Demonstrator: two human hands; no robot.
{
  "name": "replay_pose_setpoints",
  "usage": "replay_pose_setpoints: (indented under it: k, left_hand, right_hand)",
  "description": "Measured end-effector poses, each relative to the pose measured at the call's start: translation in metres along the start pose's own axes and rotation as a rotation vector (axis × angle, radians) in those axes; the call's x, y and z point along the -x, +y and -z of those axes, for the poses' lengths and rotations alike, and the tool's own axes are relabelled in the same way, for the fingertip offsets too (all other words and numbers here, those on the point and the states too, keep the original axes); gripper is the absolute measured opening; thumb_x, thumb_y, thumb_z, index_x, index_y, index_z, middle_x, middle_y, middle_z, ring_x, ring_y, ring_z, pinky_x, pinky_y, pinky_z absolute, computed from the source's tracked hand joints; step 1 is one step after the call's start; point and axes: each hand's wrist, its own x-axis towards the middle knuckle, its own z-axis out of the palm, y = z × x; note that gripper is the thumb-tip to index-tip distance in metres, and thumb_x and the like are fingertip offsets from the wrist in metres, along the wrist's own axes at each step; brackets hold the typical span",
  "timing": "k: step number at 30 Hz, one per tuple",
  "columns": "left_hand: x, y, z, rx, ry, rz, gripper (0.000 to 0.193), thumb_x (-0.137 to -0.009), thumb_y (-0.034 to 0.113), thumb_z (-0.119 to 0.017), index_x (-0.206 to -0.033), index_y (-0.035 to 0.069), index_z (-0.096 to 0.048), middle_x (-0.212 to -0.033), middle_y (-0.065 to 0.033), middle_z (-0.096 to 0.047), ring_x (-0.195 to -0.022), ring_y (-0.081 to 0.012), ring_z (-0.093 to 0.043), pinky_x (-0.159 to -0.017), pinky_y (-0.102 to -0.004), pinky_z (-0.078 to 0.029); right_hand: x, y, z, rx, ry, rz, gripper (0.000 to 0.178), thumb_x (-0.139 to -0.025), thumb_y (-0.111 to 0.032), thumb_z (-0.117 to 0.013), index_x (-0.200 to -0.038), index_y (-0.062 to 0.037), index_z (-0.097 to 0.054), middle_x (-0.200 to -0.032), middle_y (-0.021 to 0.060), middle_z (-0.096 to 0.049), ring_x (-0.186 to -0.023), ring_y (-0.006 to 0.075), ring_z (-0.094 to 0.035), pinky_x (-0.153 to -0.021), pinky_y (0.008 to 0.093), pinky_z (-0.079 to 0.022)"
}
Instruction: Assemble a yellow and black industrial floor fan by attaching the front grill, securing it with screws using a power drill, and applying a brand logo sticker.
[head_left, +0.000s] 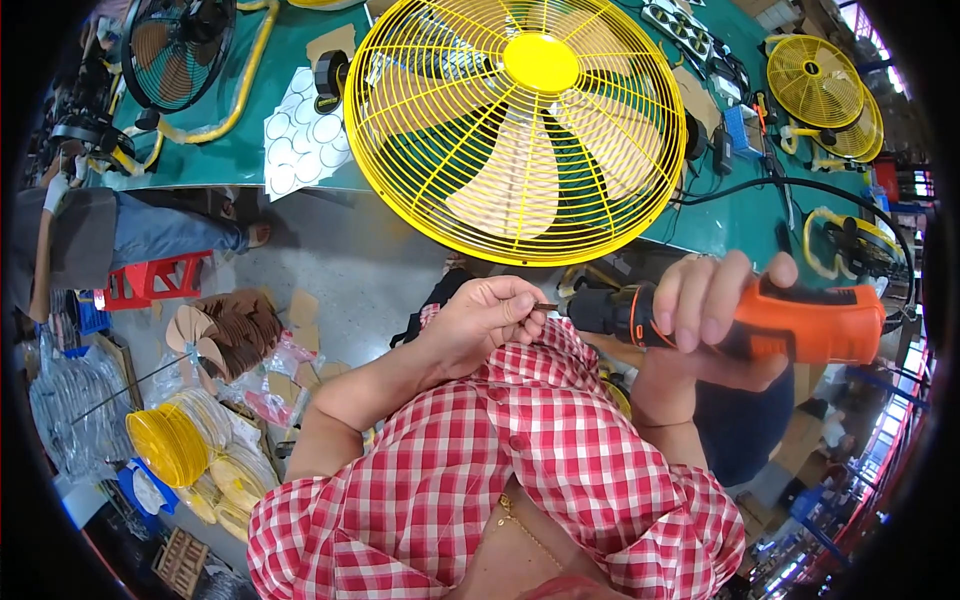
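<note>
My right hand (705,310) is wrapped round an orange and black electric screwdriver (800,325), held level above my lap with its bit pointing left. The fingers of my left hand (490,315) are pinched together at the tip of the thin dark bit (545,307). Whatever small thing they hold there is hidden by the fingertips. Just beyond both hands stands a large fan with a round yellow wire guard (520,235) and a yellow centre disc (541,62). Pale blades (515,180) show through its wires.
The fan is at the edge of a green workbench (200,170). A sheet of round stickers (305,130) lies left of it; a black cable (800,182) arches on the right. Further fans (815,82) stand around. Left are a person's jeans (170,225), a red stool (155,280) and stacked yellow guards (170,445).
</note>
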Motion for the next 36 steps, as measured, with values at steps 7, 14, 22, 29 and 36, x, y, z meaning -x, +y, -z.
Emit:
replay_pose_setpoints:
  k: [7,14,22,29,36]
  left_hand:
    - [0.001,0.0,-0.004,0.02,0.09,-0.025,0.018,-0.087,0.012,-0.056,-0.1,0.0,-0.059,-0.089,-0.0073,-0.062,-0.078,-0.0114,-0.06,-0.073,-0.022,-0.051]
    - [-0.001,-0.002,0.006,0.172,0.058,0.167,0.019,-0.087,0.011,-0.055,-0.102,-0.001,-0.056,-0.086,-0.0066,-0.06,-0.078,-0.0114,-0.06,-0.072,-0.0202,-0.052]
    - [-0.006,-0.009,0.008,0.252,0.051,0.087,0.02,-0.089,0.01,-0.052,-0.105,-0.002,-0.054,-0.09,-0.0071,-0.059,-0.076,-0.0105,-0.058,-0.072,-0.0198,-0.051]
    - [-0.007,-0.003,0.007,-0.071,0.153,0.057,0.017,-0.088,0.012,-0.053,-0.099,-0.001,-0.058,-0.083,-0.0071,-0.061,-0.073,-0.0108,-0.059,-0.066,-0.0204,-0.051]
    - [-0.008,-0.009,0.015,0.175,0.061,0.094,0.019,-0.089,0.013,-0.052,-0.101,-0.001,-0.057,-0.085,-0.0061,-0.059,-0.077,-0.0111,-0.058,-0.068,-0.0197,-0.051]
  right_hand:
    - [0.01,0.002,-0.005,0.094,0.109,0.026,0.061,-0.076,-0.045,-0.067,-0.12,-0.0146,-0.037,-0.069,0.0041,-0.049,-0.054,0.0172,-0.052,-0.054,0.0318,-0.045]
    - [0.0,0.005,0.005,0.083,-0.206,0.013,0.054,-0.074,-0.034,-0.07,-0.114,-0.0122,-0.04,-0.07,0.0064,-0.056,-0.055,0.0173,-0.057,-0.05,0.0286,-0.048]
    - [0.005,0.007,-0.003,0.19,-0.226,0.039,0.053,-0.075,-0.03,-0.071,-0.114,-0.0106,-0.042,-0.069,0.0065,-0.057,-0.054,0.0163,-0.058,-0.051,0.0285,-0.049]
    - [0.013,0.004,-0.005,0.245,-0.155,-0.036,0.044,-0.08,-0.032,-0.065,-0.112,-0.0144,-0.04,-0.07,0.0083,-0.057,-0.054,0.0215,-0.057,-0.049,0.0321,-0.048]
    - [0.023,0.008,-0.009,0.225,0.222,0.018,0.06,-0.078,-0.045,-0.063,-0.123,-0.0146,-0.037,-0.07,0.0052,-0.048,-0.053,0.0153,-0.049,-0.053,0.0304,-0.044]
